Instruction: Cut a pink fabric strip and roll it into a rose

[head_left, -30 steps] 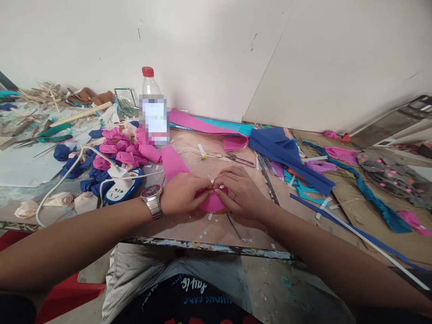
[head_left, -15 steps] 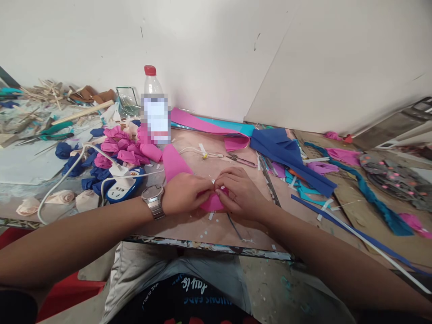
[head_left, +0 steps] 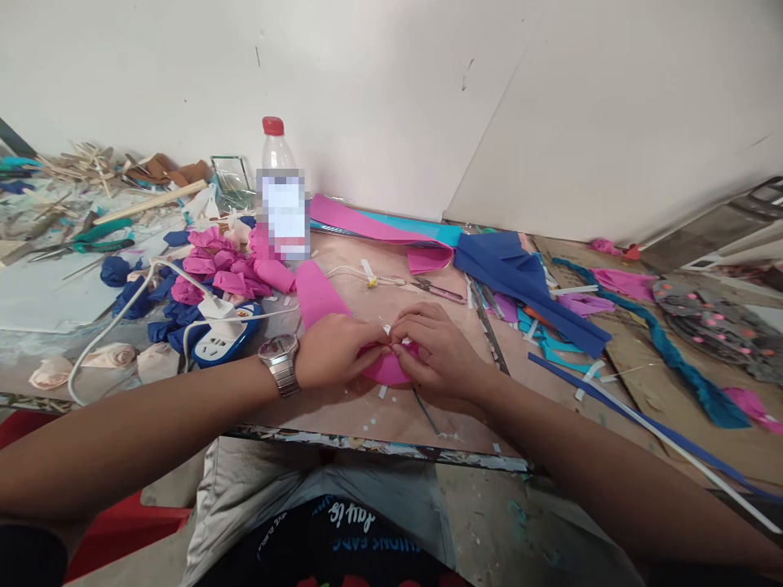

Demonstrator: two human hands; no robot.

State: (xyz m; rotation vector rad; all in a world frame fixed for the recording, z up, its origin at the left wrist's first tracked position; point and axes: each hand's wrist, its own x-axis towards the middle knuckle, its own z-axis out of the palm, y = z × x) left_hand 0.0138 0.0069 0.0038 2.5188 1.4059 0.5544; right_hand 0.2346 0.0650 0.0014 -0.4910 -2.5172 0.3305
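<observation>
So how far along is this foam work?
Done: rolled pink and blue pieces lie heaped beside the power strip. In hand: left hand and right hand pinch a pink foam piece together. Left, seemingly: flat pink sheets and a blue sheet lie behind.

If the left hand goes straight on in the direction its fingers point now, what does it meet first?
Most likely the right hand: the left hand points across the pink foam piece at the right fingertips, which look almost touching it, though depth is unclear.
</observation>
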